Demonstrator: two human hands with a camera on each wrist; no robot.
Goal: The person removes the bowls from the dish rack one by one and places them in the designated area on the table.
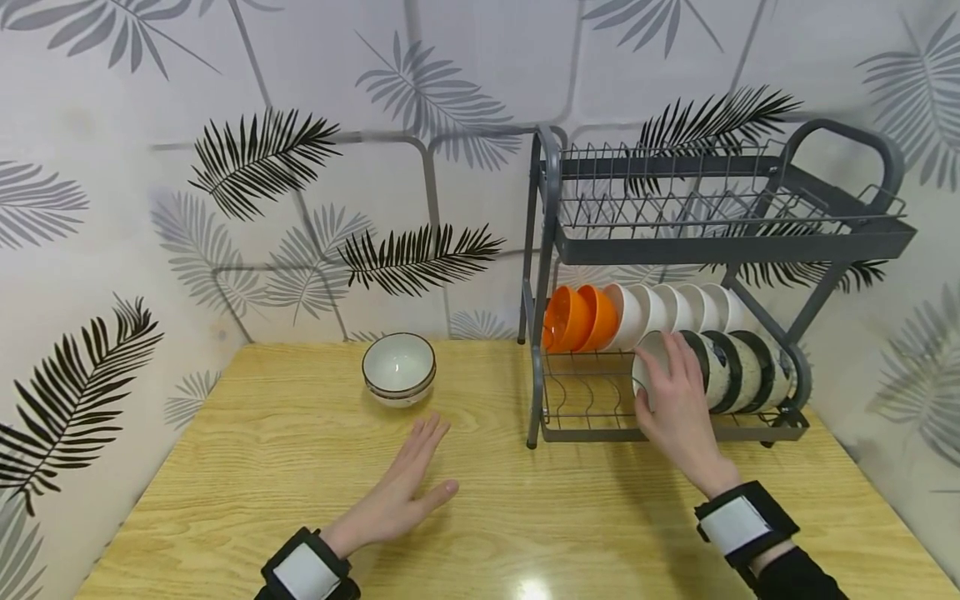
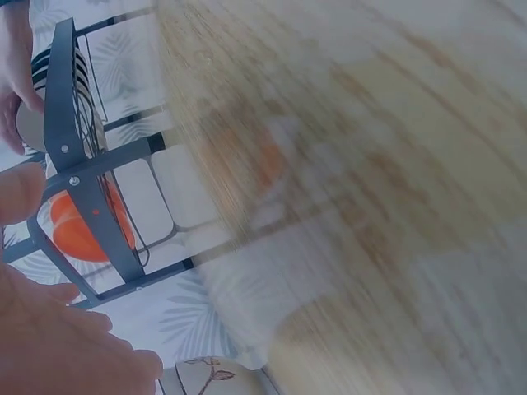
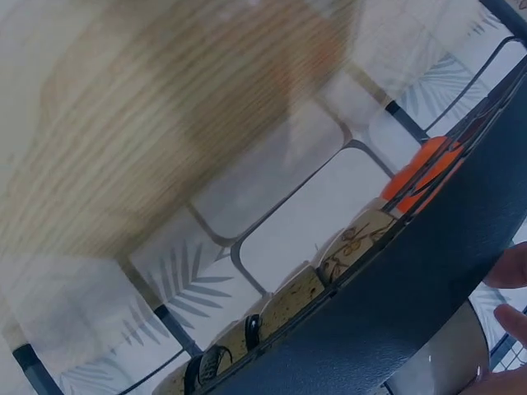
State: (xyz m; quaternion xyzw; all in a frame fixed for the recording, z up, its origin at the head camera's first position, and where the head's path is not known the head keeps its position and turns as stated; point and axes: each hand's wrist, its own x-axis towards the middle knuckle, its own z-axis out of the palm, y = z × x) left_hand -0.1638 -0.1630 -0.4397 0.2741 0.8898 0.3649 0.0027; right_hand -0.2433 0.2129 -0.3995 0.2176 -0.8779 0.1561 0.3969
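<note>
My right hand (image 1: 681, 412) reaches into the lower tier of the dish rack and grips a white bowl (image 1: 642, 377), which stands on edge at the left end of the front row. Its thumb is at the bowl's near side, the fingers over the top rim. In the right wrist view part of this bowl (image 3: 445, 358) shows below the rack's dark bar, beside the fingertips. My left hand (image 1: 401, 492) hovers over the table with straight fingers and the thumb spread, holding nothing. Just beyond its fingertips sits a small stack of white bowls (image 1: 399, 367) with dark rims.
The two-tier grey dish rack (image 1: 735, 248) stands at the right of the wooden table (image 1: 480, 533). Behind the gripped bowl are orange bowls (image 1: 573, 319) and several white bowls (image 1: 648, 310). Several black-and-cream bowls (image 1: 746, 371) stand to its right. A patterned wall closes the back.
</note>
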